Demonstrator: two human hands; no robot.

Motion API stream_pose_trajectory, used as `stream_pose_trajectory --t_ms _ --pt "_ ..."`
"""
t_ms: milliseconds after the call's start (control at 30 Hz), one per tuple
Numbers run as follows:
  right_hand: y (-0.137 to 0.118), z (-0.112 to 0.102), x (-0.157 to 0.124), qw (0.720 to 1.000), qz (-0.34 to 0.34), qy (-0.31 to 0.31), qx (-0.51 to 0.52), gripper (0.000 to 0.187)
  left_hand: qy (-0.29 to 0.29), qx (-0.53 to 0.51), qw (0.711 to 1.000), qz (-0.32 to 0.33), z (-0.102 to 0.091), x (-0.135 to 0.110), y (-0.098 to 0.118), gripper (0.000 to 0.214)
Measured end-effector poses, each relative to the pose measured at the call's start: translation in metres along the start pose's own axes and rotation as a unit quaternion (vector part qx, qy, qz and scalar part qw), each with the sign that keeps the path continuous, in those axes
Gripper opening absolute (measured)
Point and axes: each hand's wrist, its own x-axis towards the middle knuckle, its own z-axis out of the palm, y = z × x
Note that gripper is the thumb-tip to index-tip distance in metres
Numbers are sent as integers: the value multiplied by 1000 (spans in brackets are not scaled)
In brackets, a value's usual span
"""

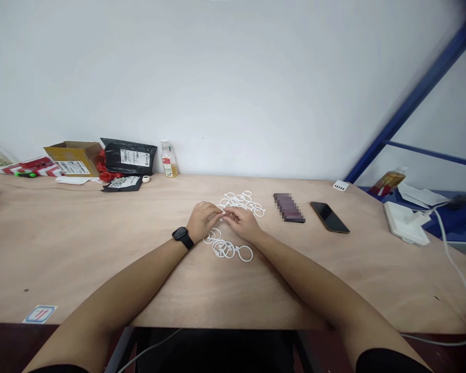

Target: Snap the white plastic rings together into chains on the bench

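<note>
My left hand (pixel 204 217), with a black watch on its wrist, and my right hand (pixel 242 219) meet at the middle of the wooden table (pixel 101 259). Both have their fingers curled in a pinch around a small white ring (pixel 222 213) held between them. Just beyond the hands lies a loose pile of white rings (pixel 244 201). A second cluster of white rings (pixel 228 248) lies in front of the hands, between my wrists.
A dark phone (pixel 329 217) and a blurred dark flat object (pixel 289 207) lie to the right. At the back left stand a cardboard box (pixel 74 157), a black parcel bag (pixel 129 156) and a small bottle (pixel 168 160). A white power strip (pixel 405 223) with a cable lies far right.
</note>
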Motion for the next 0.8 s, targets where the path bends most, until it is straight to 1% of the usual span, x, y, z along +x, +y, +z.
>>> stream_pose_trajectory --t_ms 100,167,233,300,367,433,500,567,667,800 --pt "1 2 -1 1000 -10 7 -11 16 -16 -9 1000 10 1 -1 -1 17" --pt "3 0 -1 999 -20 27 -25 14 -22 -7 1000 5 0 -1 0 18" --pt "7 -4 0 997 -28 52 -43 16 -21 1 1000 -18 -3 -2 0 18" --pt "13 -9 2 995 -20 72 -70 18 -34 11 998 -47 -8 -2 -1 18" --pt "20 -13 4 991 8 82 -104 22 -78 26 995 -60 -13 -3 -3 23" --pt "26 -14 5 987 37 84 -133 23 -141 46 988 -53 -18 -4 -5 25" --pt "29 -14 6 986 43 76 -140 22 -194 61 978 -50 -20 -5 -6 21" --pt "27 -12 5 990 26 61 -124 19 -222 71 970 -65 -19 -5 -6 14" --pt "17 -8 3 996 -35 17 -83 18 -228 84 965 -99 -16 -4 -5 11" --pt "1 -6 1 989 -119 -63 -65 22 -221 104 961 -131 -12 -3 -3 12"
